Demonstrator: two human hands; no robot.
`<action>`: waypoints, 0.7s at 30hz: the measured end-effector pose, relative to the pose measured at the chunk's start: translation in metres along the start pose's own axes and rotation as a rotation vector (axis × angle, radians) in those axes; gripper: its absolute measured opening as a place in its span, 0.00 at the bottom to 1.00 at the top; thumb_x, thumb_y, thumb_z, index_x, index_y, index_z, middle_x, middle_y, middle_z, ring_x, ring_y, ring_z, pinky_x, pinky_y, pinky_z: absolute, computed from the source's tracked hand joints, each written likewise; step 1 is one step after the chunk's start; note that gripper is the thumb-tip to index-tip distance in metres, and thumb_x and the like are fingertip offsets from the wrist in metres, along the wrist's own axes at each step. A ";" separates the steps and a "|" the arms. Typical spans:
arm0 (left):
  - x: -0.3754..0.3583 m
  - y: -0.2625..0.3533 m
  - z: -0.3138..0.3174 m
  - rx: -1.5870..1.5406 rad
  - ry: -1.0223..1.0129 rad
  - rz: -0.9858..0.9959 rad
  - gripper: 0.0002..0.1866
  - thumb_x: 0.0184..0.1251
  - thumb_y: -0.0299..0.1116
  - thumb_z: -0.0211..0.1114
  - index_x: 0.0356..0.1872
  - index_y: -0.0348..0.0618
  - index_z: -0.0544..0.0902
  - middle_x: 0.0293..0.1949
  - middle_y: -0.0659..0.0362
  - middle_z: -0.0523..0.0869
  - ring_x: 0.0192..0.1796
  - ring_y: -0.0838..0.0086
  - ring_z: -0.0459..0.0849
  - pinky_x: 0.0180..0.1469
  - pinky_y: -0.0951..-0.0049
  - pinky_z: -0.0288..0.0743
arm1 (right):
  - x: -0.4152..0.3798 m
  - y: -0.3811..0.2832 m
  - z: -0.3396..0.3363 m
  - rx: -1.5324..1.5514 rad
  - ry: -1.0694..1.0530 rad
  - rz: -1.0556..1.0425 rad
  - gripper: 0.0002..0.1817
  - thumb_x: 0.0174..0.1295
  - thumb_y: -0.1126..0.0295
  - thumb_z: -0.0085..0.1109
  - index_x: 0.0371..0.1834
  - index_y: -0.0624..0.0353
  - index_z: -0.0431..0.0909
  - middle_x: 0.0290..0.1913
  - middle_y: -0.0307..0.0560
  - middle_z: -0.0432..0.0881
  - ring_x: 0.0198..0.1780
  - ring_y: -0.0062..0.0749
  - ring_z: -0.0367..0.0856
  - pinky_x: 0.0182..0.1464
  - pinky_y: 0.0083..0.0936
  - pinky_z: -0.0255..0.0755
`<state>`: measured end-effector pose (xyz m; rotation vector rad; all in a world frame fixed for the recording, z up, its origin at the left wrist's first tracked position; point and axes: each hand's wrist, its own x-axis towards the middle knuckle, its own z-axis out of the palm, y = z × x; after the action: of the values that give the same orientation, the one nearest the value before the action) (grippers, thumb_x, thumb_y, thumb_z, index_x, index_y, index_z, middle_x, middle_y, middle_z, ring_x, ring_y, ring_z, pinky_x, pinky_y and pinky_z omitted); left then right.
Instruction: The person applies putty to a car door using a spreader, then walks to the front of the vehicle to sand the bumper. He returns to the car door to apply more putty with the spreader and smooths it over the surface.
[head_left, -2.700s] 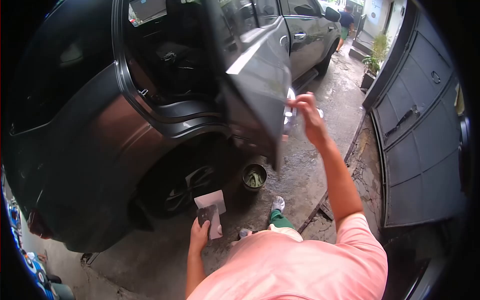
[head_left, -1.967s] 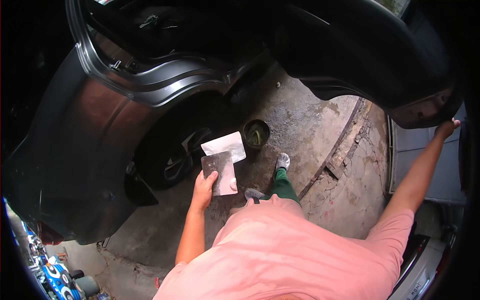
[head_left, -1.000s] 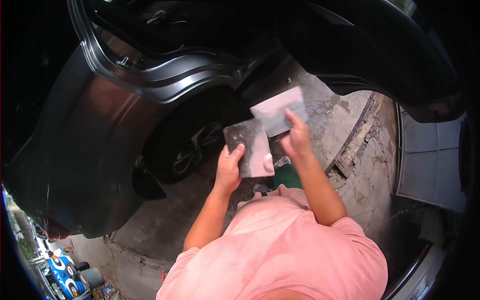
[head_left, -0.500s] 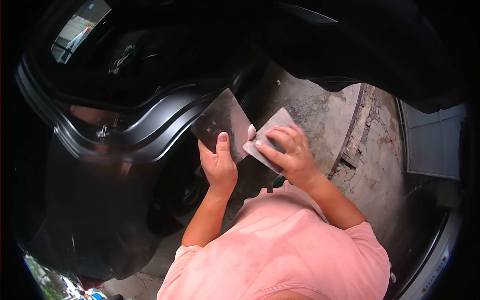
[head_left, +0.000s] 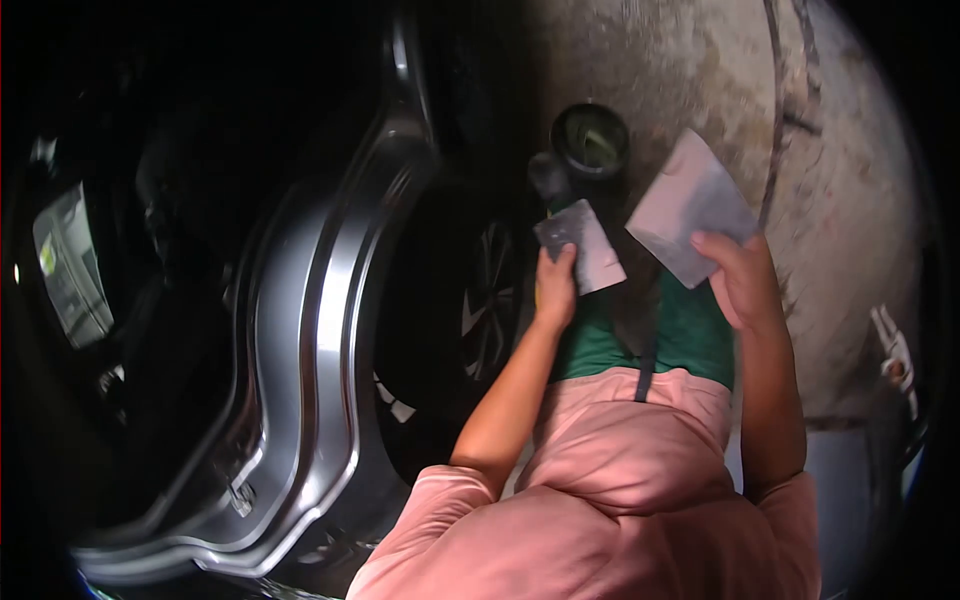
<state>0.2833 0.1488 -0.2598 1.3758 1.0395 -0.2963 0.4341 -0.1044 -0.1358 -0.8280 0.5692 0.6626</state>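
My left hand [head_left: 556, 287] grips a thin rectangular putty spreader [head_left: 583, 245], thumb flat on its upper face. That face looks dark on one side and pale on the other. In my right hand [head_left: 747, 280] is another flat putty spreader [head_left: 690, 195], pinched at its lower right corner and tilted up. A grey patch covers part of its pale face. The two plates are apart, both in front of my lap. Motion blur hides whether any putty lies on them.
On my left stands a dark car with an opening framed by a shiny sill [head_left: 335, 320] and a wheel [head_left: 490, 300] beside me. A round black bucket [head_left: 590, 140] sits ahead on the concrete floor [head_left: 690, 70]. A pale object [head_left: 893, 350] lies far right.
My view has swung right and down, bringing the bucket and my green trousers into sight. The spreaders, close together with a pale lump between them before, are now separated.
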 end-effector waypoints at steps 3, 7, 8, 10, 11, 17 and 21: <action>0.037 -0.061 -0.005 -0.119 -0.103 -0.191 0.20 0.78 0.36 0.60 0.64 0.36 0.76 0.60 0.54 0.83 0.61 0.69 0.80 0.67 0.68 0.70 | 0.061 0.078 0.041 0.009 0.027 0.034 0.32 0.64 0.81 0.60 0.74 0.61 0.69 0.60 0.46 0.82 0.61 0.30 0.80 0.66 0.30 0.72; 0.068 -0.107 -0.036 -0.002 -0.222 -0.248 0.22 0.77 0.35 0.62 0.66 0.36 0.74 0.63 0.55 0.81 0.63 0.70 0.78 0.68 0.65 0.69 | 0.134 0.180 0.114 -0.197 -0.062 -0.182 0.36 0.63 0.82 0.50 0.78 0.57 0.65 0.69 0.51 0.78 0.68 0.33 0.76 0.69 0.26 0.66; 0.079 -0.119 -0.044 -0.028 -0.240 -0.302 0.22 0.77 0.34 0.63 0.65 0.36 0.75 0.62 0.56 0.81 0.61 0.71 0.78 0.67 0.65 0.70 | 0.150 0.206 0.128 -0.131 -0.078 -0.081 0.37 0.62 0.85 0.45 0.78 0.56 0.65 0.70 0.53 0.77 0.69 0.36 0.76 0.70 0.25 0.66; 0.081 -0.100 -0.038 0.074 -0.214 -0.253 0.21 0.77 0.30 0.62 0.66 0.35 0.73 0.60 0.55 0.82 0.60 0.70 0.79 0.67 0.65 0.70 | 0.173 0.233 0.154 0.001 -0.106 -0.057 0.36 0.61 0.86 0.42 0.77 0.58 0.66 0.70 0.55 0.76 0.66 0.37 0.78 0.66 0.25 0.68; 0.086 -0.099 -0.044 0.088 -0.217 -0.291 0.22 0.77 0.31 0.61 0.68 0.34 0.72 0.61 0.55 0.81 0.61 0.70 0.78 0.68 0.67 0.68 | 0.182 0.239 0.164 0.015 -0.091 -0.036 0.35 0.61 0.86 0.43 0.76 0.58 0.67 0.69 0.55 0.76 0.66 0.39 0.78 0.67 0.26 0.68; 0.095 -0.086 -0.045 0.015 -0.232 -0.463 0.22 0.79 0.32 0.60 0.68 0.33 0.71 0.58 0.55 0.82 0.59 0.72 0.78 0.67 0.69 0.68 | 0.219 0.261 0.182 -0.062 -0.038 -0.029 0.32 0.65 0.86 0.44 0.75 0.56 0.69 0.68 0.54 0.73 0.70 0.44 0.74 0.71 0.30 0.66; 0.097 -0.085 -0.050 0.035 -0.227 -0.465 0.20 0.79 0.31 0.60 0.67 0.34 0.71 0.57 0.56 0.82 0.57 0.72 0.79 0.66 0.69 0.69 | 0.226 0.262 0.183 -0.047 -0.103 -0.013 0.35 0.62 0.87 0.43 0.76 0.57 0.68 0.70 0.55 0.72 0.74 0.43 0.70 0.76 0.32 0.59</action>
<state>0.2551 0.2104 -0.3803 1.0877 1.1563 -0.7981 0.4313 0.2444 -0.3133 -0.8358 0.4564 0.7047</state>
